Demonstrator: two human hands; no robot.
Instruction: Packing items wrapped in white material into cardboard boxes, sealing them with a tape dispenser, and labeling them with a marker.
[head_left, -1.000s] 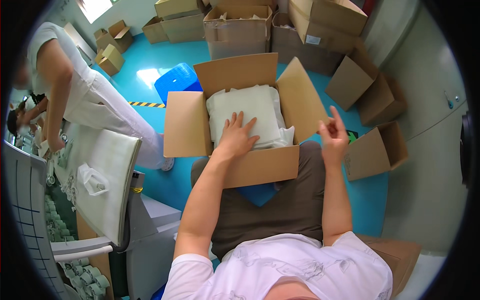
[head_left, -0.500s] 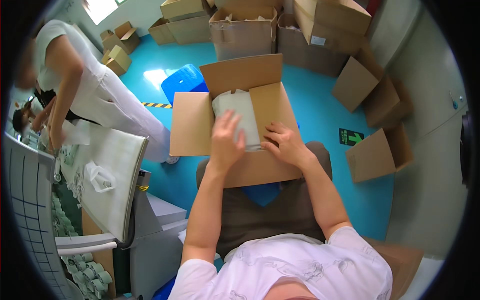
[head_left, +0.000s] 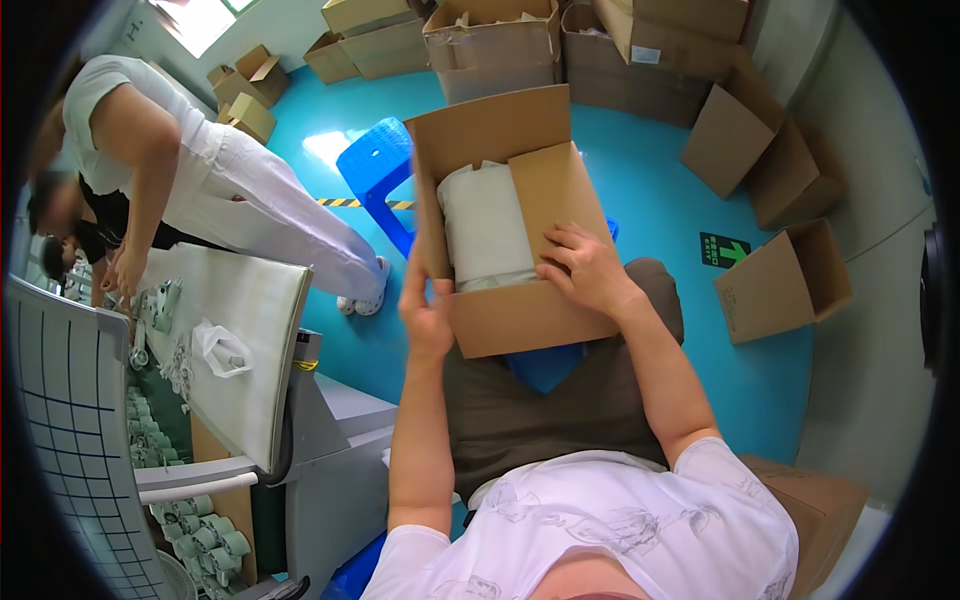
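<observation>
I found the carton over the person's lap, with the white wrapped pack inside it. At the carton's right, the right flap lay folded inward, partly covering the pack; the right hand rested on it, fingers spread, clasping nothing. At the carton's left, the left hand met the left flap, which stood upright; whether it gripped, I could not tell. I judged one flap done; the left, far and near flaps were not yet folded in.
</observation>
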